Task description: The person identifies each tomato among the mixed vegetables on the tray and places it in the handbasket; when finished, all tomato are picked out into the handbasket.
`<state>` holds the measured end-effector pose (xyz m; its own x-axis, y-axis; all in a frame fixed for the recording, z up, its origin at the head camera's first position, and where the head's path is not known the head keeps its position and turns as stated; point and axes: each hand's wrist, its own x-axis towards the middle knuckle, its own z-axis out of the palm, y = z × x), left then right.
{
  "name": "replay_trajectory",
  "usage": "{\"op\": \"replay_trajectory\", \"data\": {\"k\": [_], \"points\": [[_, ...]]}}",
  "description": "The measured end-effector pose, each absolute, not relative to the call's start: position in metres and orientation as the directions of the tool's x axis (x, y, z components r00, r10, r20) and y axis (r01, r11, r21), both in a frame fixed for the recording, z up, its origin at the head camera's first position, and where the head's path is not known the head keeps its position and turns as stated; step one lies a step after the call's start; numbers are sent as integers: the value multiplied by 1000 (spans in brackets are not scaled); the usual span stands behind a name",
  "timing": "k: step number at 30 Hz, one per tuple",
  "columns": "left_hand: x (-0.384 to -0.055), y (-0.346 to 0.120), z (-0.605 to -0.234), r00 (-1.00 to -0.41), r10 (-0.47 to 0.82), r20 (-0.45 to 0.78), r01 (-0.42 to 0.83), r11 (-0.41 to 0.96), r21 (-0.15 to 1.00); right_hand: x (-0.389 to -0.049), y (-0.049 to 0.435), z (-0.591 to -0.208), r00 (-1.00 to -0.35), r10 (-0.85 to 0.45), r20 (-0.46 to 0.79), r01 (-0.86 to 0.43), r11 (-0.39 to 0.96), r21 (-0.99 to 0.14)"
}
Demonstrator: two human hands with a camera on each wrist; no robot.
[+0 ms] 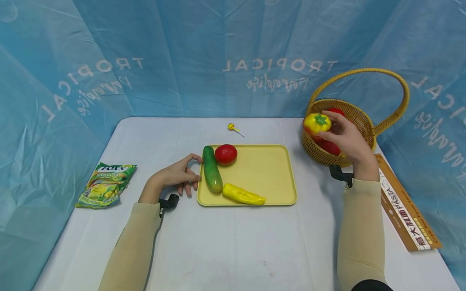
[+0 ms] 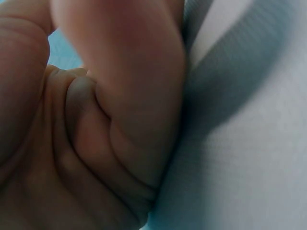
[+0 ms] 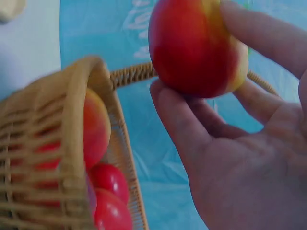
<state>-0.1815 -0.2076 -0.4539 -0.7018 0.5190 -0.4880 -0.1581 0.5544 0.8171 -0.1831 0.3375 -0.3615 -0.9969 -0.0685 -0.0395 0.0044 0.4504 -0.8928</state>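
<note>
My left hand (image 1: 178,176) is at the left rim of a yellow tray (image 1: 276,173), its thumb and forefinger apart and touching the edge. On the tray lie a green cucumber (image 1: 212,169), a red tomato (image 1: 226,154) and a yellow pepper (image 1: 243,195). My right hand (image 1: 347,135) holds a round yellow-and-red fruit (image 1: 316,122) with a green leafy top, thumb and fingers around it. This fruit is over the front left of a wicker basket (image 1: 320,157). Inside the basket, the right wrist view shows a red-and-yellow fruit (image 3: 96,129) and small red ones (image 3: 112,208).
A lollipop (image 1: 233,128) lies behind the tray. A green candy bag (image 1: 106,186) is at the table's left edge. Along the right edge lies a long brown pasta box (image 1: 405,206), close to the basket. The basket's tall handle (image 1: 400,93) arches above it. Blue cloth hangs around the table.
</note>
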Motion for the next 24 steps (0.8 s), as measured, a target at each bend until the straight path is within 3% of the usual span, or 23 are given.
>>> {"op": "replay_trajectory", "data": {"k": [7, 16, 24], "points": [[-181, -207, -453, -704, 513, -492, -156, 564, 811, -188, 348, -370, -989, 91, -113, 142, 437, -888], [-181, -208, -453, -705, 520, -483, -150, 556, 817, -192, 354, -381, -953, 282, -106, 224, 426, -877], [-181, -208, -454, -705, 518, -484, -153, 556, 817, -195, 358, -388, -931, 350, -99, 253, 428, -868]]}}
